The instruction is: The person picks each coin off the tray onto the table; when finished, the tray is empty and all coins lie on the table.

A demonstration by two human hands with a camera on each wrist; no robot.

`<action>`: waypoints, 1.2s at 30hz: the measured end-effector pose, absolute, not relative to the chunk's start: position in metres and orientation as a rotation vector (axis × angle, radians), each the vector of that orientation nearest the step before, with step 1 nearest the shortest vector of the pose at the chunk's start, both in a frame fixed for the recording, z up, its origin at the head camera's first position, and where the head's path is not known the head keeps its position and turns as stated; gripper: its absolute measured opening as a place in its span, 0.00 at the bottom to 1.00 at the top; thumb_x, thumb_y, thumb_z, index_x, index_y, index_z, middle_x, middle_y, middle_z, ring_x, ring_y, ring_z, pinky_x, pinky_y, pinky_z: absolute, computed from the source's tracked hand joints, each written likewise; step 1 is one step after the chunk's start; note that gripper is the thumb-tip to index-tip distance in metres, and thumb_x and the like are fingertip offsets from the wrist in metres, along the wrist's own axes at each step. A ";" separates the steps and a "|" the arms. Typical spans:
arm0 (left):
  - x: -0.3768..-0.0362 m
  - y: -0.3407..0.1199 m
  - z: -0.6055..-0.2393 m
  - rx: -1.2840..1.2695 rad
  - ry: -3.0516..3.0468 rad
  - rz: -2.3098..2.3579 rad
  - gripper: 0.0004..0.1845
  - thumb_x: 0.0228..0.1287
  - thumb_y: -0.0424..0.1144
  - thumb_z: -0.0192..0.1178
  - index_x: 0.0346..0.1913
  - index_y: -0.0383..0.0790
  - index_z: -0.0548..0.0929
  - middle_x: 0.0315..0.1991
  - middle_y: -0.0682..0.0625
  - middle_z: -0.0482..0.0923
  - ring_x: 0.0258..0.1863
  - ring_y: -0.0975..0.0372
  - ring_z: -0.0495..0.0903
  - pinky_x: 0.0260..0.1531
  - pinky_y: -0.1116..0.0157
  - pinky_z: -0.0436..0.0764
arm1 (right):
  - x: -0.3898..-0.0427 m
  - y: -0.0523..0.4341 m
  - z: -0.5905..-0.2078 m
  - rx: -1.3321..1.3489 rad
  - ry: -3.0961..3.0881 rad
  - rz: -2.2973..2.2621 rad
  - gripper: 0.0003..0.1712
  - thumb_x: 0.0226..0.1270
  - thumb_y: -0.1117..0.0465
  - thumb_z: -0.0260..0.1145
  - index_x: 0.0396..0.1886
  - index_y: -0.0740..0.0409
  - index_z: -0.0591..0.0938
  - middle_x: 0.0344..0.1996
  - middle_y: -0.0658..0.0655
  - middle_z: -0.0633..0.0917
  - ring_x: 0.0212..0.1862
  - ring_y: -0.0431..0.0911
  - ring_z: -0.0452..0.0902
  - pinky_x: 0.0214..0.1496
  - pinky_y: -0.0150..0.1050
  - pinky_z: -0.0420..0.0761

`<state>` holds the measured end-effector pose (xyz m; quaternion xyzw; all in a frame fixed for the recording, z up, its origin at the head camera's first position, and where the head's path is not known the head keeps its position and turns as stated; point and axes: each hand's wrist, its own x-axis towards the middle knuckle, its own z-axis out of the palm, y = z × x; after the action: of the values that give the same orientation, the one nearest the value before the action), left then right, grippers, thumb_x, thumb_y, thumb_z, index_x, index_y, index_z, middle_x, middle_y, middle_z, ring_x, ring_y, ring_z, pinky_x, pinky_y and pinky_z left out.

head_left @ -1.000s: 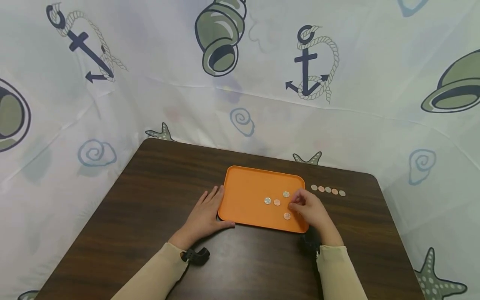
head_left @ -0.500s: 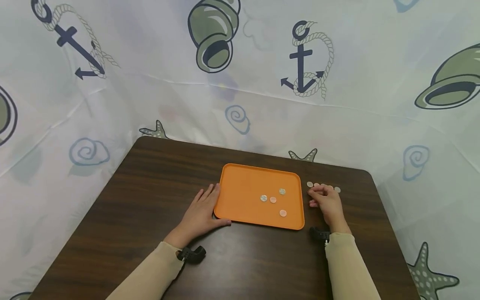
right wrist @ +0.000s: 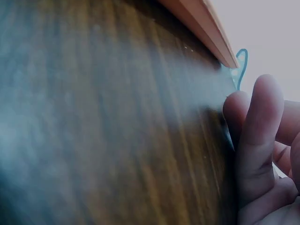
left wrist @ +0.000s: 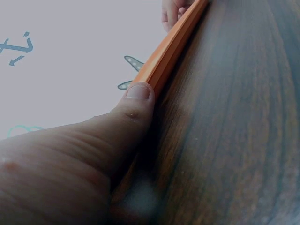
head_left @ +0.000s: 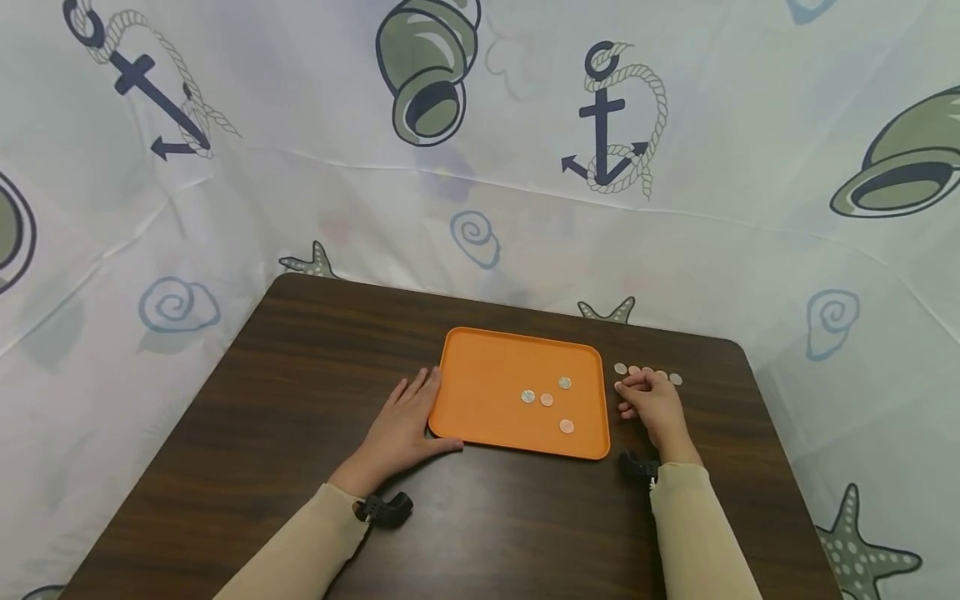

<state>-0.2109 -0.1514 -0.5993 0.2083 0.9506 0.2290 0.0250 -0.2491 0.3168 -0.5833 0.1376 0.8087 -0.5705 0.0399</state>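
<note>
Head view: right hand (head_left: 652,404) curls over round coins (head_left: 621,368) beside smooth orange tray (head_left: 487,375).

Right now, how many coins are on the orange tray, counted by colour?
Silver coins: 2
Copper coins: 2
Total on the orange tray: 4
The table coins by the right hand are partly hidden, so they are not counted.

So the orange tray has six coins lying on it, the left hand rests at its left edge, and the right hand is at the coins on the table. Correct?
Not quite: the head view shows four coins on the orange tray, not six. The rest holds: left hand at its left edge, right hand at the table's coin row.
</note>
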 end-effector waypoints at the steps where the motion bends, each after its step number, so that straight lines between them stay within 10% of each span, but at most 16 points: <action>1: -0.211 -0.152 -0.599 0.646 2.940 0.708 0.72 0.59 0.81 0.66 0.90 0.40 0.44 0.91 0.45 0.47 0.91 0.52 0.47 0.90 0.44 0.43 | -0.249 0.317 -0.583 0.416 2.475 -1.748 0.19 0.78 0.60 0.73 0.58 0.69 0.81 0.38 0.53 0.85 0.30 0.40 0.86 0.35 0.34 0.92; 19: -0.210 -0.153 -0.599 0.641 2.941 0.730 0.72 0.59 0.80 0.68 0.90 0.40 0.45 0.90 0.45 0.48 0.91 0.53 0.47 0.90 0.44 0.43 | -0.245 0.319 -0.578 0.433 2.328 -1.899 0.23 0.90 0.57 0.57 0.71 0.69 0.72 0.51 0.54 0.81 0.35 0.40 0.88 0.39 0.33 0.91; 36: -0.209 -0.154 -0.600 0.650 2.938 0.728 0.72 0.60 0.79 0.67 0.90 0.40 0.44 0.91 0.46 0.47 0.91 0.53 0.47 0.90 0.44 0.43 | -0.226 0.267 -0.552 0.344 2.317 -2.001 0.21 0.88 0.56 0.61 0.67 0.67 0.74 0.39 0.56 0.84 0.34 0.44 0.85 0.39 0.34 0.92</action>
<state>-0.2090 -0.1539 -0.5997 0.2097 0.9488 0.2349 0.0227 -0.2260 0.2671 -0.5521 0.1115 0.7517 -0.6493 0.0302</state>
